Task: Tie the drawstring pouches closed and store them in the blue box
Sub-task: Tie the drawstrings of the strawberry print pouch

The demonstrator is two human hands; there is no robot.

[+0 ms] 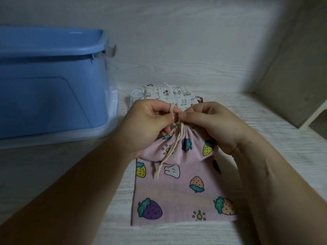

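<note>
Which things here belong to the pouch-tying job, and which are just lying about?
Part of the job:
- pink strawberry pouch, its drawstring pinched by the left hand and right hand
- flat pink pouch beneath it
- cat-print pouch behind
- blue box

Lying about:
- clear tray or lid under the box
- white object at the right edge
</note>
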